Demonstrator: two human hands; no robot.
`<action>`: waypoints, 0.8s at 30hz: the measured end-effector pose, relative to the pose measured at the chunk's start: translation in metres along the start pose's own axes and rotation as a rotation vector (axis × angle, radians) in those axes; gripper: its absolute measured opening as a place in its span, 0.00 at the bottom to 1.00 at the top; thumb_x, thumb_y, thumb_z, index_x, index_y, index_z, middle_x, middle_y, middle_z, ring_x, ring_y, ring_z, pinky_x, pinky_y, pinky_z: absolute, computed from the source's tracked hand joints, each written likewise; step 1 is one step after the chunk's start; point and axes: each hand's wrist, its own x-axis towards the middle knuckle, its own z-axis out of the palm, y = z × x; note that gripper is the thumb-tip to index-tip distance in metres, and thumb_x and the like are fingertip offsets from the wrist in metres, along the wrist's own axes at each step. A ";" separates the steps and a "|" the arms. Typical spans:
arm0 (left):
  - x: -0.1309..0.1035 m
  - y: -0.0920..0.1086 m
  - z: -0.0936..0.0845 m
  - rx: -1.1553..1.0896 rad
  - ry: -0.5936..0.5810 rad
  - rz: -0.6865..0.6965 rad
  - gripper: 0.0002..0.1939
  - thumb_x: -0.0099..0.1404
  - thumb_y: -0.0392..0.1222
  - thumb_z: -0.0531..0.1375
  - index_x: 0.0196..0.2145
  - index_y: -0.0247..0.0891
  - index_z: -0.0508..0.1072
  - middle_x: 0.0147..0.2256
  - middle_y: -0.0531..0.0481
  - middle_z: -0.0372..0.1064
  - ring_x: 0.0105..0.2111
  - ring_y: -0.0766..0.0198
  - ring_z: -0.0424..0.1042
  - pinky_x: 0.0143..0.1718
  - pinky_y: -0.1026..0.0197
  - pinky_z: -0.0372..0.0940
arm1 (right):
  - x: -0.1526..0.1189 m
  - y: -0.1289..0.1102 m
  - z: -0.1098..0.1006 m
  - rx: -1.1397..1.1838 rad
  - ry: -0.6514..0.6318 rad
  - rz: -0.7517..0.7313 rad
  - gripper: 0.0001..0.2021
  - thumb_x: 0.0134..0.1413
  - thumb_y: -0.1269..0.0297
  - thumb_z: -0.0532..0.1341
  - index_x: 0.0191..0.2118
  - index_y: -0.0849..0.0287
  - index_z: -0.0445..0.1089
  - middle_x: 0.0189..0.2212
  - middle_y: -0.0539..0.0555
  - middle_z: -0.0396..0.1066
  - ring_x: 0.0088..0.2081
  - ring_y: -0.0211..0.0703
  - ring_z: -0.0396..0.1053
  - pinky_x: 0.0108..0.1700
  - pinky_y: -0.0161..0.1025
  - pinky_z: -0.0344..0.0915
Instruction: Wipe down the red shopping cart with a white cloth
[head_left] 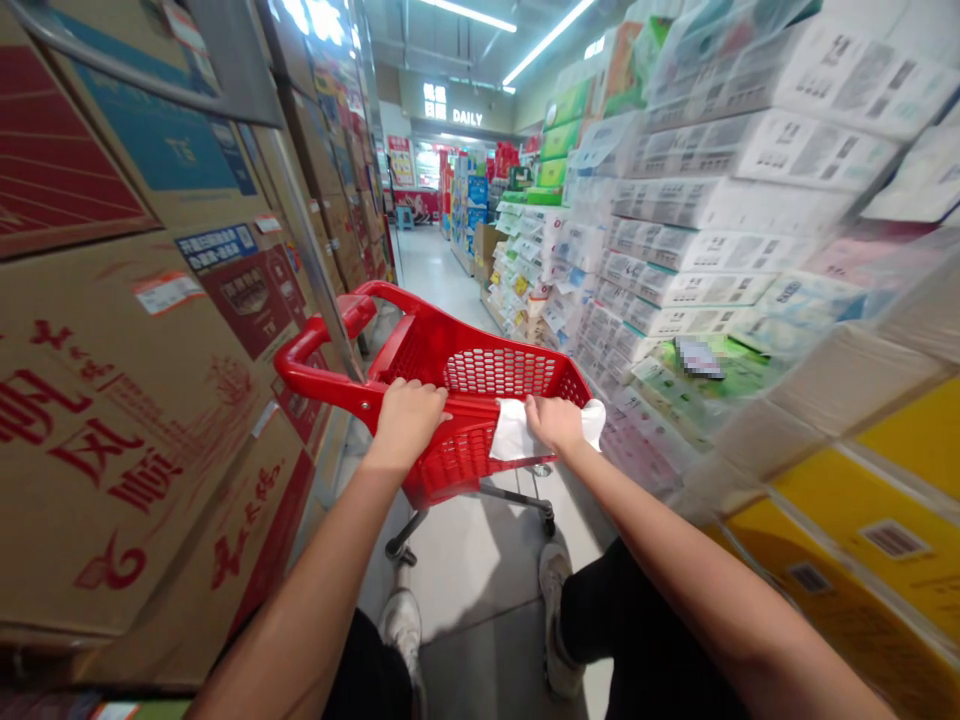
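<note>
A red plastic shopping cart (450,465) stands sideways in front of me, its handle (300,358) at the left. My left hand (409,418) is closed over the near top rim, close to the handle end. Farther right along that rim, my right hand (555,424) is wrapped round a white cloth (510,432) and presses it against the cart's edge. The cloth hangs partly down the outer side. Through the mesh wall, no goods show in the basket. Parts of both palms are hidden.
Stacked cardboard cartons (112,430) line the left side, with a metal post (304,240) beside the cart handle. Wrapped tissue packs (697,250) are piled on the right, above yellow packs (847,540). A tiled aisle (442,260) runs ahead to a blue stool (405,217).
</note>
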 end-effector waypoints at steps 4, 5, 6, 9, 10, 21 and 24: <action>0.005 0.001 0.002 -0.026 0.006 -0.034 0.09 0.66 0.39 0.57 0.36 0.34 0.77 0.36 0.36 0.77 0.39 0.46 0.75 0.40 0.49 0.56 | 0.005 -0.079 -0.001 0.094 0.082 -0.082 0.30 0.73 0.56 0.41 0.37 0.63 0.79 0.34 0.64 0.79 0.36 0.51 0.77 0.39 0.40 0.63; 0.005 0.001 0.003 -0.024 0.003 -0.048 0.11 0.66 0.37 0.54 0.35 0.33 0.77 0.35 0.36 0.77 0.39 0.46 0.75 0.40 0.49 0.56 | 0.005 -0.096 -0.001 0.116 0.098 -0.101 0.30 0.73 0.56 0.41 0.38 0.62 0.79 0.34 0.63 0.80 0.36 0.50 0.77 0.39 0.39 0.63; 0.005 0.000 0.003 -0.021 -0.001 -0.063 0.13 0.67 0.35 0.52 0.35 0.33 0.77 0.34 0.35 0.77 0.39 0.46 0.75 0.40 0.49 0.56 | 0.005 -0.110 -0.002 0.135 0.110 -0.118 0.30 0.73 0.56 0.40 0.38 0.61 0.79 0.34 0.62 0.80 0.36 0.50 0.77 0.39 0.39 0.63; 0.000 -0.005 0.006 -0.026 0.001 -0.076 0.14 0.67 0.35 0.51 0.35 0.33 0.77 0.34 0.36 0.77 0.39 0.46 0.75 0.41 0.48 0.57 | 0.002 -0.123 -0.002 0.162 0.112 -0.196 0.28 0.73 0.54 0.41 0.40 0.58 0.77 0.36 0.59 0.80 0.37 0.47 0.77 0.40 0.37 0.62; -0.003 -0.008 0.006 -0.032 0.013 -0.067 0.12 0.66 0.36 0.53 0.35 0.34 0.77 0.35 0.37 0.76 0.39 0.47 0.75 0.42 0.48 0.58 | 0.001 -0.118 -0.001 0.156 0.105 -0.215 0.28 0.73 0.53 0.41 0.40 0.57 0.77 0.37 0.58 0.80 0.38 0.47 0.76 0.40 0.37 0.62; -0.038 -0.059 -0.009 -0.212 0.470 0.006 0.09 0.65 0.43 0.60 0.42 0.42 0.75 0.48 0.43 0.70 0.50 0.52 0.67 0.53 0.49 0.63 | -0.015 0.045 0.010 -0.038 -0.001 0.027 0.25 0.71 0.54 0.45 0.39 0.60 0.77 0.35 0.60 0.79 0.38 0.47 0.75 0.36 0.37 0.55; -0.041 -0.057 -0.011 -0.357 0.829 -0.310 0.21 0.62 0.44 0.62 0.53 0.41 0.70 0.55 0.37 0.64 0.54 0.50 0.67 0.53 0.48 0.65 | -0.017 0.054 0.009 -0.034 -0.002 0.100 0.26 0.71 0.54 0.44 0.40 0.60 0.78 0.36 0.61 0.79 0.40 0.49 0.76 0.37 0.38 0.56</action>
